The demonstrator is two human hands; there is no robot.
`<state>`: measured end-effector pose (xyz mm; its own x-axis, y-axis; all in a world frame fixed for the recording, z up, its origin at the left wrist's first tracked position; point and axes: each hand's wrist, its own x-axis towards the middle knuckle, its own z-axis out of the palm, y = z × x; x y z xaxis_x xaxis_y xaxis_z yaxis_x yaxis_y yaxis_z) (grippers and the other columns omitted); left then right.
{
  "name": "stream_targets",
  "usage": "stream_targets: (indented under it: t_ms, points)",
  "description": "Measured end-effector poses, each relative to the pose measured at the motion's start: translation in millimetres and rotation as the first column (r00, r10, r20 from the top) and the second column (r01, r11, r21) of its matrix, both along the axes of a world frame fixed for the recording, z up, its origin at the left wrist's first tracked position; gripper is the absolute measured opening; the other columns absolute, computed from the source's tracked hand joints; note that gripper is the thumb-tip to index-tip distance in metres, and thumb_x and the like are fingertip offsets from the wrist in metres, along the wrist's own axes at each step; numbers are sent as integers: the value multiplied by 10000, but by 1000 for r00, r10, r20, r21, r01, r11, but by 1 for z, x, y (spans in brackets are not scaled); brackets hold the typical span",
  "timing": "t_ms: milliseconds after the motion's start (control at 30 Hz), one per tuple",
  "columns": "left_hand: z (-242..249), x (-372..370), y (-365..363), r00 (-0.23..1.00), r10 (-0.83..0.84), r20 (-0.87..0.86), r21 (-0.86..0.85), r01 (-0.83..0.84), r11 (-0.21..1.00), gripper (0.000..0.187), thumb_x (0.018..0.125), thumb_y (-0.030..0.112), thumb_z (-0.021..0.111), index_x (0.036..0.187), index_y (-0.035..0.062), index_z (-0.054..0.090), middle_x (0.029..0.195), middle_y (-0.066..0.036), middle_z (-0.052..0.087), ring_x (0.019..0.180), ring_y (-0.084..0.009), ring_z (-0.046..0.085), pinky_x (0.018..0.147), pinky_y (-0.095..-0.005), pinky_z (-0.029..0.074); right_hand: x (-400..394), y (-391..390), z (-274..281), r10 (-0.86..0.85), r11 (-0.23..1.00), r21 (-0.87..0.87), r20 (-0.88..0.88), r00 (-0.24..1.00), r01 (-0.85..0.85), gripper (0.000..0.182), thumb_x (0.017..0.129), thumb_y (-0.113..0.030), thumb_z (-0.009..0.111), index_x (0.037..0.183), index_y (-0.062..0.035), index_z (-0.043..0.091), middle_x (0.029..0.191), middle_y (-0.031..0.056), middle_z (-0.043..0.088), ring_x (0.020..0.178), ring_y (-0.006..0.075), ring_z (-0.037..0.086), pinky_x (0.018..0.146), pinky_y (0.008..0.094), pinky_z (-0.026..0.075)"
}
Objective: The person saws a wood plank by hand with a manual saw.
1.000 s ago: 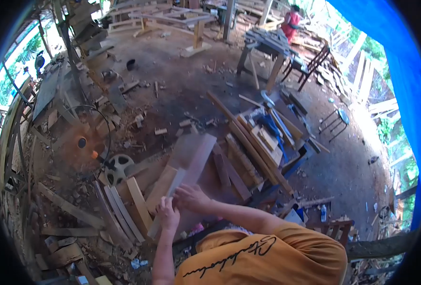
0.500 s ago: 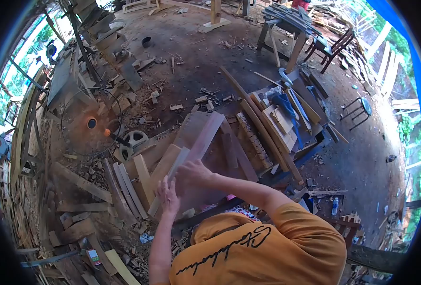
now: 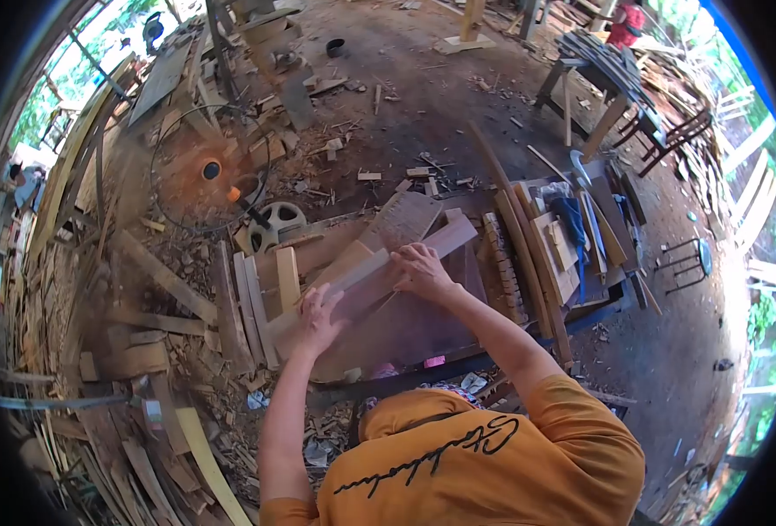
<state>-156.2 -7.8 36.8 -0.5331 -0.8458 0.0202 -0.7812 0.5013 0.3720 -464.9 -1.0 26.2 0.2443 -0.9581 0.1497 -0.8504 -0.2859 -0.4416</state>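
A long reddish wooden board (image 3: 375,285) lies slantwise across the workbench, in front of the person's body. My left hand (image 3: 320,321) rests on its left part, fingers over the upper edge. Farther right, my right hand (image 3: 423,270) grips the same board near a pale strip (image 3: 359,270) along its upper edge. Behind the board is a wide grey-brown plank (image 3: 405,217). A short light wood block (image 3: 288,276) stands left of the hands.
A round fan (image 3: 212,170) stands at the left beyond the bench. Stacked boards with a blue cloth (image 3: 570,219) lie to the right. A small stool (image 3: 687,263), a chair (image 3: 677,136) and a person in red (image 3: 625,24) are farther right.
The reddish board has turned from steep to a flatter slant. My right hand has moved right along it, away from my left hand. The camera view has shifted.
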Motion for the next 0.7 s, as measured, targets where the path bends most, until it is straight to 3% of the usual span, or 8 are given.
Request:
stream_targets:
  t_ms: [67, 200, 267, 300, 400, 467, 600, 700]
  points:
    - [8, 0, -3, 1000, -29, 2, -8, 29, 1000, 691, 690, 286, 831, 1311, 183, 546, 1430, -103, 413, 1348, -349, 344, 1120, -471, 300, -1, -7, 3, -12, 996, 85, 34, 999, 9, 748, 669, -373, 800, 1305, -70, 547, 1288, 109, 517, 1279, 314, 404, 1044, 456, 335]
    - [14, -2, -10, 999, -12, -36, 3, 12, 1000, 658, 697, 258, 822, 1290, 173, 551, 1419, -117, 431, 1332, -358, 371, 1114, -478, 301, -1, -19, 23, 57, 998, 25, 82, 995, -60, 664, 641, -369, 796, 1188, -48, 601, 1163, 125, 591, 1144, 335, 521, 984, 470, 383]
    - [8, -3, -12, 997, -50, -66, 2, 50, 999, 650, 699, 244, 819, 1285, 158, 552, 1421, -131, 429, 1331, -375, 369, 1112, -483, 302, -8, -33, -21, 124, 991, -52, -43, 991, -126, 606, 660, -387, 766, 1140, -50, 613, 1117, 132, 616, 1091, 344, 554, 948, 487, 400]
    - [4, -3, -12, 997, -58, -53, -15, 58, 998, 650, 700, 241, 818, 1285, 148, 551, 1422, -138, 426, 1335, -384, 362, 1112, -484, 302, 2, -37, -1, 31, 996, 89, -242, 970, -9, 504, 710, -455, 689, 1076, -110, 657, 1019, 83, 664, 1025, 287, 615, 857, 429, 463]
    - [6, -5, -12, 991, -104, -85, -29, 102, 994, 649, 707, 240, 812, 1290, 130, 549, 1422, -148, 423, 1337, -393, 357, 1116, -483, 301, 17, -61, -5, -203, 968, 143, -23, 979, 204, 434, 791, -412, 632, 1074, -87, 686, 1058, 129, 666, 1081, 320, 597, 890, 522, 426]
    - [16, -3, -8, 997, -24, -67, 86, 30, 996, 644, 712, 215, 798, 1302, 137, 552, 1435, -151, 400, 1352, -404, 328, 1130, -494, 279, 21, -75, -1, -213, 949, 227, -51, 976, 219, 430, 798, -411, 633, 1071, -84, 690, 1070, 134, 668, 1082, 322, 600, 892, 531, 425]
    - [23, -8, -15, 995, -49, -84, -14, 48, 999, 531, 741, 281, 789, 1205, 98, 607, 1329, -142, 497, 1226, -393, 464, 1045, -485, 372, 35, -92, -2, -262, 867, 393, -164, 951, 307, 404, 817, -386, 630, 1071, -77, 691, 1112, 142, 669, 1091, 331, 609, 910, 546, 421]
    - [18, -11, -32, 965, -40, -258, -87, 19, 996, 394, 813, 306, 723, 1107, 64, 623, 1140, -159, 576, 1057, -375, 565, 886, -448, 461, 32, -92, 7, -246, 870, 413, -109, 963, 269, 388, 831, -360, 615, 1073, -65, 686, 1139, 164, 669, 1051, 367, 647, 835, 522, 502]
